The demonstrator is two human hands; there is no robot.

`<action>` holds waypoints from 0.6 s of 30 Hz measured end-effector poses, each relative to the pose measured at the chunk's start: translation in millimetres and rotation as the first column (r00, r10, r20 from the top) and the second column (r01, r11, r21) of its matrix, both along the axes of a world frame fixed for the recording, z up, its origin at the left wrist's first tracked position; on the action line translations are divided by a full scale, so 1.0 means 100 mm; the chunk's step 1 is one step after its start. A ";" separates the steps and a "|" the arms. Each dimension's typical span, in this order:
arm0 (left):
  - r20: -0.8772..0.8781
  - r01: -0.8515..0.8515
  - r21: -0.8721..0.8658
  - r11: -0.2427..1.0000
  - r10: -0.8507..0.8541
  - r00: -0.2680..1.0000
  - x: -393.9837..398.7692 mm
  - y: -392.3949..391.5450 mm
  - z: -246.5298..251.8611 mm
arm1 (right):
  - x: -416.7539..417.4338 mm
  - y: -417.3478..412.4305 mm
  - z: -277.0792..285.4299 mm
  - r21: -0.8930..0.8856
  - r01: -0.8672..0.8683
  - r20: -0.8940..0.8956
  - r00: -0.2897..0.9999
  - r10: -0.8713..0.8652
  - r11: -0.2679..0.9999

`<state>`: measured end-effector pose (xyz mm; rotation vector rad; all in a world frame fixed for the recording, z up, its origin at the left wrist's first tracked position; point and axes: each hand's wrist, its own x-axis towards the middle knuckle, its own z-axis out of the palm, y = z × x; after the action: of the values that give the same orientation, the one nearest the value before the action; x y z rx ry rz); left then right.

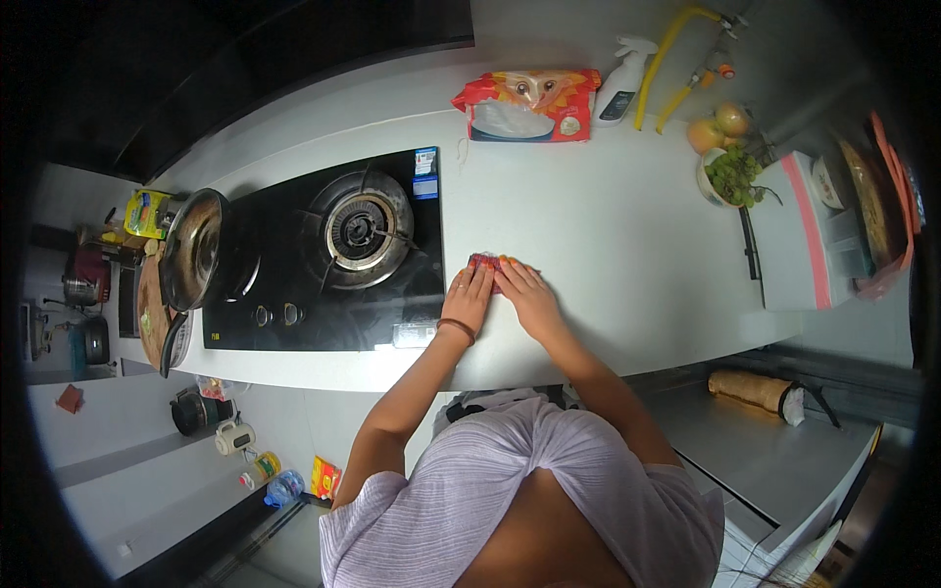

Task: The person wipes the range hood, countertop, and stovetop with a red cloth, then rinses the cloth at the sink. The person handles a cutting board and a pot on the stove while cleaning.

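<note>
A small red and purple cloth (485,259) lies on the white countertop (588,220), mostly covered by my fingers. My left hand (468,298) presses flat on it from the left, close to the right edge of the black glass gas hob (294,220). From the other side my right hand (531,298) slants inward, its fingertips on the cloth and nearly touching the left hand. Both palms face down. Left of the hands is the round burner (360,229) with its metal pan support.
A wok (195,250) leans at the hob's left end beside a round wooden chopping board (152,309). Along the wall stand a red plastic package (529,110) and a white spray bottle (621,84). A bowl of greens (735,176) and a white box (786,235) occupy the right.
</note>
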<state>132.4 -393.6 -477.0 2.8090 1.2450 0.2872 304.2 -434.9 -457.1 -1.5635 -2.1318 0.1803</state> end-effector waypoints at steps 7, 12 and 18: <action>-0.034 -0.065 0.028 0.997 0.066 0.997 0.17 0.55 -0.05 | 0.09 0.58 -0.08 0.018 0.003 -0.014 1.000 -0.003 1.000; -0.128 -0.088 -0.038 0.995 0.082 0.988 0.23 1.05 -0.05 | 0.13 1.07 -0.14 0.019 -0.007 -0.021 1.000 0.008 1.000; -0.223 -0.207 -0.088 0.974 0.183 0.957 0.36 1.57 -0.03 | 0.15 1.64 -0.14 -0.023 -0.020 -0.014 1.000 0.020 1.000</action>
<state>168.4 -236.3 -480.1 2.6825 1.5345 -0.0781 319.1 -270.5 -470.9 -1.5504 -2.1422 0.2232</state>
